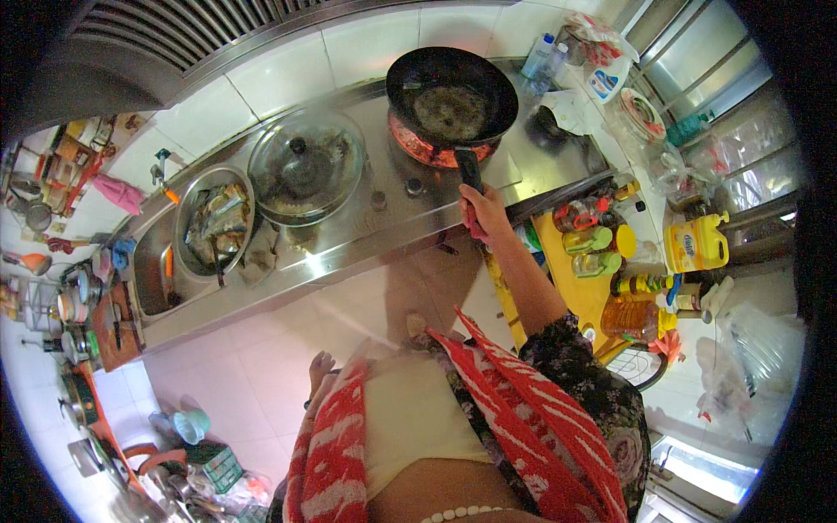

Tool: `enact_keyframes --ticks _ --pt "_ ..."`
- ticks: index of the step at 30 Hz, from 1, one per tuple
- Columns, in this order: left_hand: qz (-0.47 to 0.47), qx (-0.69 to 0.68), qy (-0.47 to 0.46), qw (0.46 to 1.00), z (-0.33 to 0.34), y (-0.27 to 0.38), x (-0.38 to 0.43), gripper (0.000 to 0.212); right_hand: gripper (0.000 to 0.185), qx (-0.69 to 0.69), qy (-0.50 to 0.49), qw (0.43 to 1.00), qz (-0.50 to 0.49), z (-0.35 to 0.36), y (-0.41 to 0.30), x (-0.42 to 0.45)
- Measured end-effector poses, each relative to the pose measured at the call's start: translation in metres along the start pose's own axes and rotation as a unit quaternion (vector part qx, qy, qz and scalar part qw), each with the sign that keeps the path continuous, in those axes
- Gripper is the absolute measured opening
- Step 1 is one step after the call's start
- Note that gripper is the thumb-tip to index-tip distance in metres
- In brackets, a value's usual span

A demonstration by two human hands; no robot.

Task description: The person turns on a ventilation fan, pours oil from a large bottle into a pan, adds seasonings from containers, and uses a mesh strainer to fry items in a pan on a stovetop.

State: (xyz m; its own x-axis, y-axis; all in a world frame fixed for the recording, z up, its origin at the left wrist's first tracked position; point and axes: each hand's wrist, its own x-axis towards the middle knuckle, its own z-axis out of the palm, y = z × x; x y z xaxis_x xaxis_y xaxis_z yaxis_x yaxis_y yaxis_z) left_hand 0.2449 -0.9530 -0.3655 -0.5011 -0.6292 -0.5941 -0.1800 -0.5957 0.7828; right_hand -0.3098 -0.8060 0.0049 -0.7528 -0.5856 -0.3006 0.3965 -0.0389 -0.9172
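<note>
My right hand (485,212) grips the black handle of a dark wok (451,98). The wok is tilted over a stove burner that glows red (418,140); a thin film of liquid, perhaps oil, and dark specks show on its bottom. Something reddish shows beneath my right palm, too unclear to name. My left hand (320,367) hangs low beside my body, partly hidden by the red-and-white towel (333,451) around my neck. Whether it holds anything is hard to see. Left of the wok, a glass lid (307,163) with a dark knob covers a second pan.
A steel basin (214,222) of what looks like fish stands at the sink (153,281). Bottles and jars, among them an oil bottle (631,319), crowd a yellow surface (556,252) at right. A range hood (170,39) overhangs the back left. A green crate (212,465) sits on the floor.
</note>
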Motion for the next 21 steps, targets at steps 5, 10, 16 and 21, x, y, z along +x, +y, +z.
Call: enact_keyframes --ticks 5,10,16,21 --pt "-0.042 0.000 0.037 0.998 0.034 0.031 -0.019 0.015 0.023 0.012 0.040 0.999 -0.003 -0.007 0.011 0.016" --pt "-0.031 0.013 -0.044 0.998 0.041 0.051 -0.036 0.014 0.032 0.051 0.058 0.996 0.048 -0.005 0.015 0.021" --pt "-0.029 -0.096 -0.046 0.994 0.042 0.042 -0.040 0.007 0.030 0.127 0.045 0.986 0.098 0.007 0.002 0.011" --pt "-0.029 -0.039 -0.025 0.999 0.025 0.021 -0.022 0.015 0.029 0.146 -0.043 0.984 0.090 0.008 0.005 0.009"
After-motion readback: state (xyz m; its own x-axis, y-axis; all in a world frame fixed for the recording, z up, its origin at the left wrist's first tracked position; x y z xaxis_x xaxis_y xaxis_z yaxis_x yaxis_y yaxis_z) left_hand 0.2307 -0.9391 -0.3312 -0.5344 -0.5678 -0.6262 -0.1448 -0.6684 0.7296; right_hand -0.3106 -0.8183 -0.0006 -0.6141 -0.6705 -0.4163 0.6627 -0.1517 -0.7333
